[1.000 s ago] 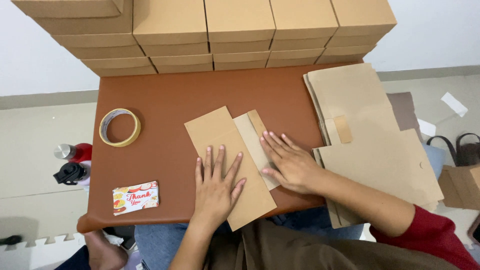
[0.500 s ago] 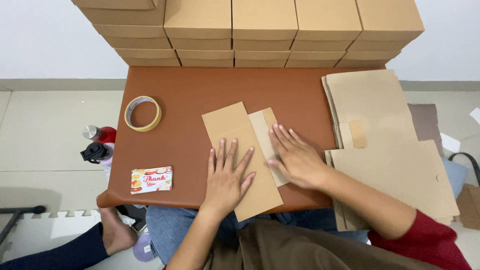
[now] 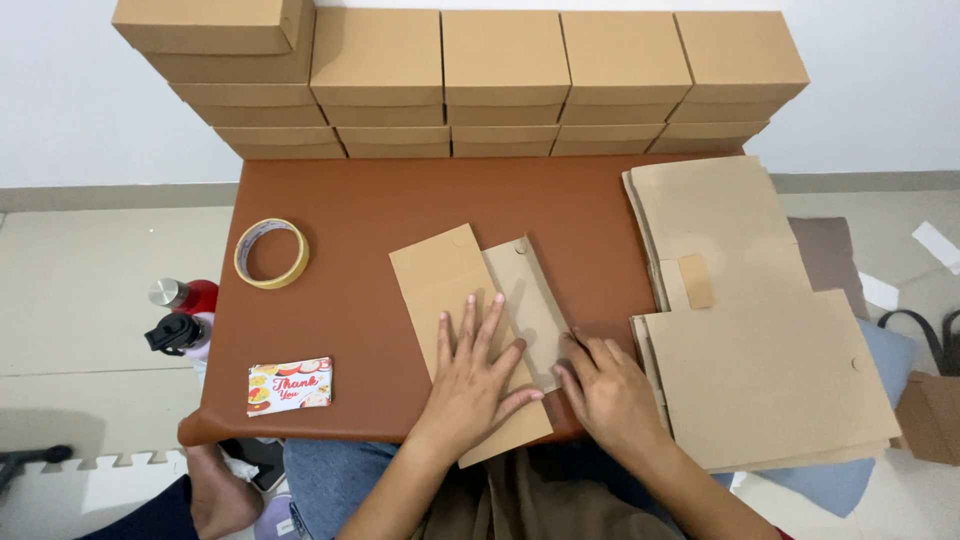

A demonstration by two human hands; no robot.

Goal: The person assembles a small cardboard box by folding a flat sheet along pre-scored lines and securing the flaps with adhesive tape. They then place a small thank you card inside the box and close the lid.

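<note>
A flat, partly folded brown cardboard piece (image 3: 455,285) lies on the brown table (image 3: 400,200), angled toward me, with a paler flap on its right side. My left hand (image 3: 478,375) lies flat on its near half, fingers spread. My right hand (image 3: 608,395) rests just to the right, fingertips touching the near edge of the pale flap, next to the stack of flat cardboard sheets (image 3: 745,320). Neither hand grips anything.
Rows of closed brown boxes (image 3: 505,80) are stacked along the table's far edge. A roll of yellow tape (image 3: 271,253) and a small printed card (image 3: 289,385) lie at the left. Bottles (image 3: 180,315) stand on the floor to the left; bags (image 3: 935,400) sit at the right.
My right hand slid from the middle of the pale flap down to its near edge. My left hand stays pressed on the cardboard. The camera shifted, so the scene sits further right.
</note>
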